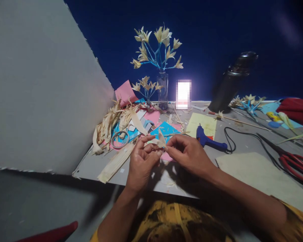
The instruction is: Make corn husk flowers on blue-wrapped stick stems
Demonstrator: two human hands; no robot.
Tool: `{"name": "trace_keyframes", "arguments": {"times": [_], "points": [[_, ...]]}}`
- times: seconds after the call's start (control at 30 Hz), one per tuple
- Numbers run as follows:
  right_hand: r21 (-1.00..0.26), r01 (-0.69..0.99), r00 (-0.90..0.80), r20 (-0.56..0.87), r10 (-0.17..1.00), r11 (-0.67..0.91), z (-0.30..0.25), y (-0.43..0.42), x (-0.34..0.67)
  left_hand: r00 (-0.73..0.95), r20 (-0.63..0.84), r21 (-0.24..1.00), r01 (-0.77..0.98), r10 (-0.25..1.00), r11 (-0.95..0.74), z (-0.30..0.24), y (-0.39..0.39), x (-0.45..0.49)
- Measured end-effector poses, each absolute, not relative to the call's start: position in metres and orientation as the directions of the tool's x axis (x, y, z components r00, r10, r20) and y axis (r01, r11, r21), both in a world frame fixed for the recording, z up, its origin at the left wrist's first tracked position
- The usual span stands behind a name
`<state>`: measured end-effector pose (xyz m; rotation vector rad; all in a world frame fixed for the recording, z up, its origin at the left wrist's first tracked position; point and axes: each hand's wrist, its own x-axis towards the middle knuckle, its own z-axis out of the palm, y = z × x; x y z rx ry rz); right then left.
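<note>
Between my two hands, above the table's front edge, is a small pale corn husk flower (161,139) with its petals pointing up. My left hand (144,159) pinches it low on the left side, thumb and fingers near its base. From the right, my right hand (185,153) grips the base with thumb and forefinger pressed together. The very bottom of the flower is partly hidden by fingertips. Blue paper (169,129) with scraps on it lies just behind the hands, and a flat husk strip (116,164) lies left of them.
Dried husks (107,122) and a tape roll (120,139) crowd the left. Behind stand a glass bottle (163,90) of husk flowers, a bright light (183,94) and a dark flask (227,84). A blue glue gun (209,139) and red-handled scissors (293,161) lie right.
</note>
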<state>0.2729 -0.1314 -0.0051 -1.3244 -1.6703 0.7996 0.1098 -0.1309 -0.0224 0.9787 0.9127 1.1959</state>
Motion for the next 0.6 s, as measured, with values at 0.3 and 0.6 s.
{"name": "trace_keyframes", "arguments": {"times": [0.3, 0.6], "points": [[-0.696, 0.606, -0.133, 0.389, 0.912, 0.385, -0.0158, -0.1377, 0.2688, -0.010, 0.015, 0.993, -0.116, 1.000, -0.016, -0.0130, -0.1378, 0.1139], [-0.782, 0.491, -0.193, 0.330, 0.924, 0.383, -0.0101, -0.1377, 0.2705, 0.005, 0.026, 0.998, -0.051, 1.000, -0.026, -0.0133, -0.1369, 0.1123]]}}
